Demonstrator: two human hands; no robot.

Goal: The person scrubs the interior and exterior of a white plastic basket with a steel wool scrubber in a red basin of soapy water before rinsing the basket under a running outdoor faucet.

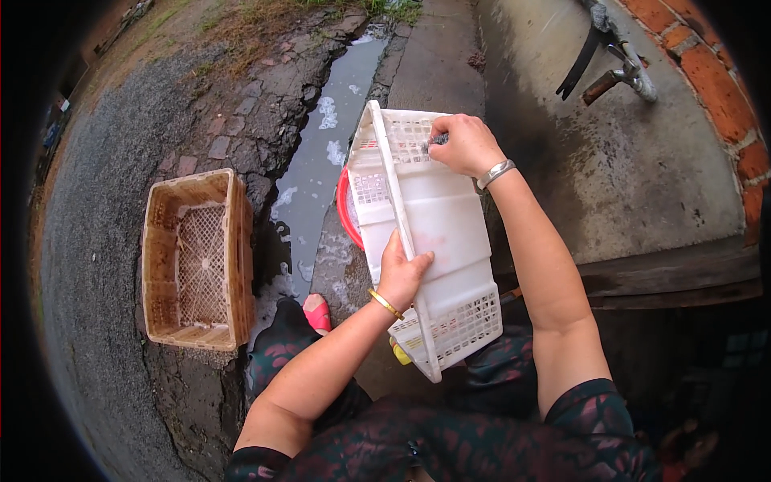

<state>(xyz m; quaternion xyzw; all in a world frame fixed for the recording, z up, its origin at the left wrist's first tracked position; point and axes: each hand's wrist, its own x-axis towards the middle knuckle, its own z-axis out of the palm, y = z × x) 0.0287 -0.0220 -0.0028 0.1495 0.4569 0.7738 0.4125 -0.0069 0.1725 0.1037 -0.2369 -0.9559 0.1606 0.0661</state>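
A white plastic crate (446, 217), with perforated panels near both ends, is tilted on its side in front of me. My left hand (403, 271) grips its rim, the thumb on the outer wall and the fingers hidden behind it. At the crate's far end, my right hand (464, 144) pinches a dark grey scouring pad (438, 141) against the perforated part. Partly behind the crate is a red plastic basin (346, 211) with suds in it. A small part of a yellow object (400, 353) shows below the crate's near end.
A brown-stained plastic crate (241, 265) stands at the left beside a gutter (349, 78) of grey, foamy water. Broken paving and gravel lie beyond. At the upper right, a metal tap (629, 72) is over a wet concrete slab (650, 181) edged by a brick wall (714, 84).
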